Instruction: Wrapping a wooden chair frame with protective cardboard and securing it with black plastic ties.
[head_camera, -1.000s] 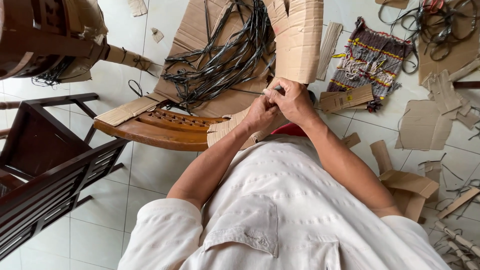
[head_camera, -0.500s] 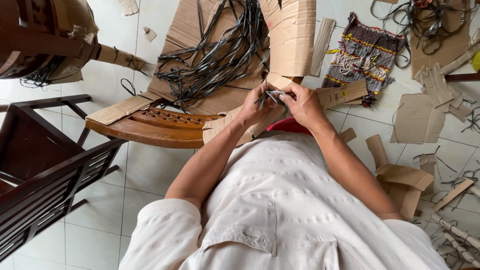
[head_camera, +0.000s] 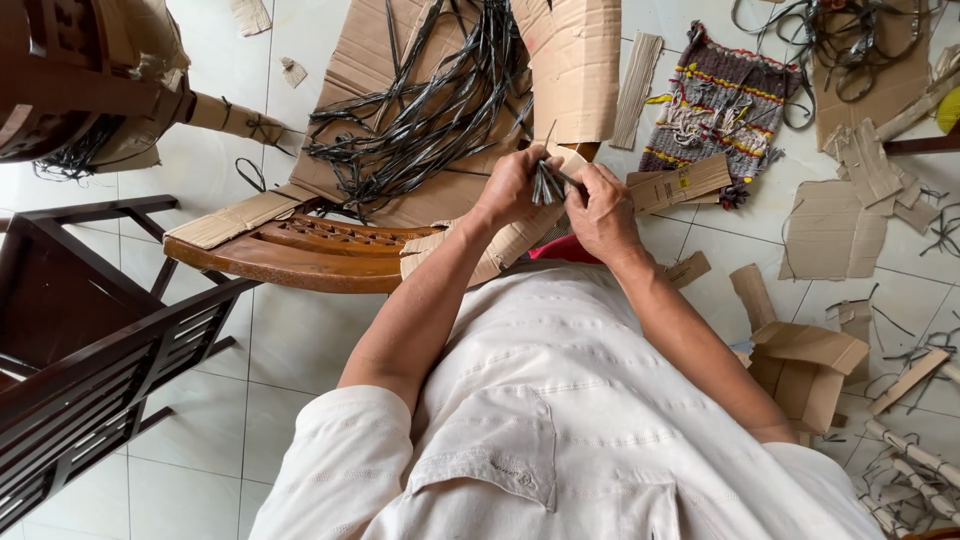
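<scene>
**Both hands closed on strap bundle above wrapped chair part**

White floor tiles (head_camera: 330, 330) carry cardboard scraps, a woven mat (head_camera: 722, 100) and a loose heap of dark straps (head_camera: 420, 120) on flattened cardboard (head_camera: 385, 50).

Change noted: a second ago the hands sat pressed together low against the cardboard-wrapped wood; now they have lifted slightly and parted, and a short bundle of straps (head_camera: 547, 183) stands gathered between them. Judgement: the straps are being sorted or evened at their ends.

Left hand (head_camera: 512, 186) is clenched around the bundle's near side. Right hand (head_camera: 603, 212) grips it from the other side, fingers curled; the two hands are almost touching.

Bundle position: between both hands, just above the cardboard sleeve (head_camera: 505, 245) on the curved wooden piece (head_camera: 300, 255), well short of the strap heap beyond. A tall cardboard sheet (head_camera: 580, 60) rises just behind the hands. Dark chair frames (head_camera: 90, 340) stand to the left.
</scene>
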